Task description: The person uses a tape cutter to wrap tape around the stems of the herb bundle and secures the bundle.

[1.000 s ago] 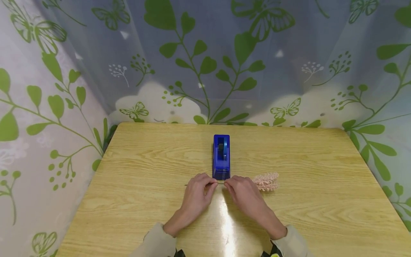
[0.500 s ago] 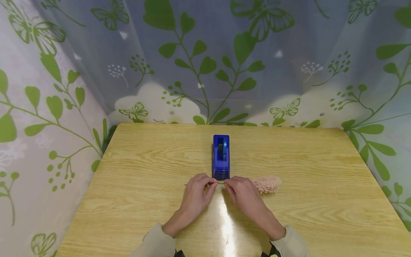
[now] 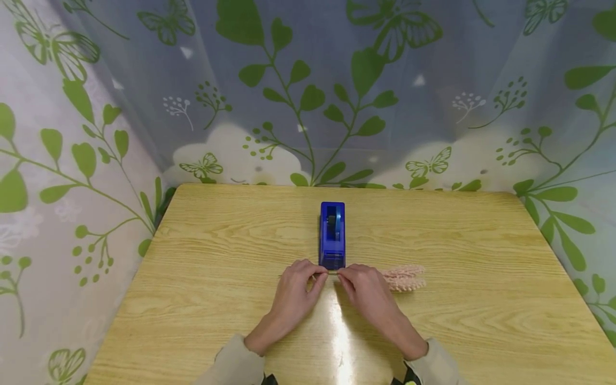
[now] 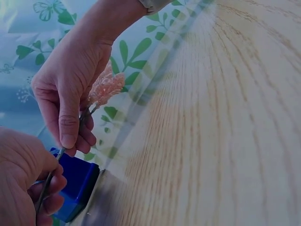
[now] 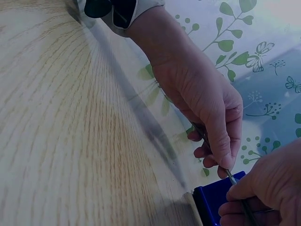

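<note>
Both hands pinch the thin dark stem of a pink flower sprig (image 3: 405,278), close together at the front of a blue tape dispenser (image 3: 332,235). My left hand (image 3: 295,289) holds the stem toward its bare end, which sticks out a little past the fingers. With thumb and fingers, my right hand (image 3: 368,291) grips it nearer the blossoms. Between the fingertips a short piece of stem (image 4: 61,151) shows in the left wrist view. The pink heads (image 4: 107,87) appear there beyond the right hand. In the right wrist view the dispenser (image 5: 217,200) is partly hidden by the right hand.
A wood-grain table (image 3: 216,235) lies under the hands. Curtains (image 3: 308,96) with green leaves and butterflies hang behind it and at the sides. A bright light reflection (image 3: 340,331) falls on the tabletop between the forearms.
The pink flower heads have turned and shifted slightly to the right and toward me. Both hands stay in nearly the same place, pinching the stem throughout.
</note>
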### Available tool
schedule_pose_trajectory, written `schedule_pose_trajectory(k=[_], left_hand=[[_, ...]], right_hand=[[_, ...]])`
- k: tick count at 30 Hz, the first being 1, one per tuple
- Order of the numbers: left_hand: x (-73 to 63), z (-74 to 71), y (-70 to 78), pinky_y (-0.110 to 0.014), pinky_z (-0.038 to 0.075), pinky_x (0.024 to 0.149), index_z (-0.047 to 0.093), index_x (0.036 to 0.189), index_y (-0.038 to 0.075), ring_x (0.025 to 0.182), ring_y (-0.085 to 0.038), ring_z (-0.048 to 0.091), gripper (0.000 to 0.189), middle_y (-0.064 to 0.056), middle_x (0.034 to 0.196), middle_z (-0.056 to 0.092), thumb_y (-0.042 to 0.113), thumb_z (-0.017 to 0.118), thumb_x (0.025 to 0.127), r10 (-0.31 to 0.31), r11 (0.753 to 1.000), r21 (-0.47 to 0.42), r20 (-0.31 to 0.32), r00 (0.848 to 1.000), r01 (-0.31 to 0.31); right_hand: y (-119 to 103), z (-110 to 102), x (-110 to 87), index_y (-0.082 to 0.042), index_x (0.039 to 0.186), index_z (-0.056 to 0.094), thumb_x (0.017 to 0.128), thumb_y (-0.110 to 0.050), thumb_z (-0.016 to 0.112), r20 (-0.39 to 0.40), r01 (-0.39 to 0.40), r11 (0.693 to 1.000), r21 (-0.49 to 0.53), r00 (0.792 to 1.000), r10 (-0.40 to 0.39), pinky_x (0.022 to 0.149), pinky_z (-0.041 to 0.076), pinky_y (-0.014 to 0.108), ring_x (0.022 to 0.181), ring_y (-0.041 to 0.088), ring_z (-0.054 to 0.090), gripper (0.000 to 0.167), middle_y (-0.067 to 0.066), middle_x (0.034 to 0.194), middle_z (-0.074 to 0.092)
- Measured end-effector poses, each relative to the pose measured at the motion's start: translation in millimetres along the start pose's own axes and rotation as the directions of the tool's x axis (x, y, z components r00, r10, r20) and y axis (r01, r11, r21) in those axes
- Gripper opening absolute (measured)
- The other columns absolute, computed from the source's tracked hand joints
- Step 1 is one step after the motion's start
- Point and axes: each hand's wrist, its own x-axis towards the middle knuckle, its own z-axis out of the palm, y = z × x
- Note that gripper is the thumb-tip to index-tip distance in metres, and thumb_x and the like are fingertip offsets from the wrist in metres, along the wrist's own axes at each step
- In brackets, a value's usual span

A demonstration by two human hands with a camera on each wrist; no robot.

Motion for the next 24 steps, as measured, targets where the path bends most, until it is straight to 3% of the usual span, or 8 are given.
schedule_pose_trajectory(k=[9,12,16,20,24], left_hand=[[6.3,-3.4,3.8,-0.036,0.052,0.075,0.081,0.096,0.009,0.076,-0.015,0.063,0.018,0.001,0.084,0.072,0.018,0.067,0.103,0.024,0.998,0.065,0.059,0.998,-0.028],[11.5,-4.8,5.7,-0.029,0.046,0.065,0.077,0.079,0.012,0.063,-0.012,0.054,0.027,0.004,0.069,0.064,0.018,0.067,0.103,0.031,0.996,0.083,0.074,0.997,-0.037],[17.9,-7.4,9.2,-0.023,0.032,0.052,0.056,0.06,0.016,0.05,-0.007,0.037,0.045,0.008,0.054,0.042,0.017,0.067,0.103,0.0,0.998,0.07,0.105,0.994,-0.007],[21.6,-7.5,10.5,-0.021,0.034,0.048,0.067,0.067,0.013,0.049,-0.004,0.039,0.036,0.008,0.057,0.052,0.016,0.068,0.102,-0.067,0.998,0.018,0.151,0.986,0.065],[23.1,-4.9,10.2,-0.022,0.043,0.056,0.077,0.082,0.011,0.057,-0.005,0.049,0.02,0.004,0.07,0.067,0.016,0.072,0.1,-0.105,0.994,0.009,0.152,0.983,0.105]], right_hand=[[1.1,-0.6,-0.3,-0.001,0.088,0.08,0.086,0.004,0.081,-0.024,-0.01,1.0,0.018,1.0,0.01,0.059,0.058,0.029,0.066,0.018,0.07,0.006,0.008,0.08,0.076],[1.3,-1.3,-0.5,-0.002,0.088,0.08,0.085,0.004,0.081,-0.036,0.0,1.0,0.024,0.999,0.001,0.06,0.059,0.032,0.068,0.019,0.071,0.007,0.007,0.081,0.077],[1.6,-0.9,0.0,-0.003,0.086,0.08,0.083,0.006,0.084,-0.063,0.033,0.999,0.017,0.997,-0.032,0.061,0.06,0.032,0.067,0.019,0.072,0.01,0.006,0.08,0.077],[2.2,0.9,-0.3,-0.008,0.082,0.079,0.079,0.004,0.087,-0.087,0.062,0.997,-0.054,0.994,-0.066,0.065,0.059,0.035,0.065,0.016,0.07,0.015,0.001,0.077,0.076],[1.2,-0.2,-0.1,-0.01,0.082,0.08,0.077,0.002,0.089,-0.084,0.05,0.995,-0.088,0.995,-0.057,0.071,0.058,0.038,0.066,0.015,0.07,0.016,0.0,0.078,0.077]])
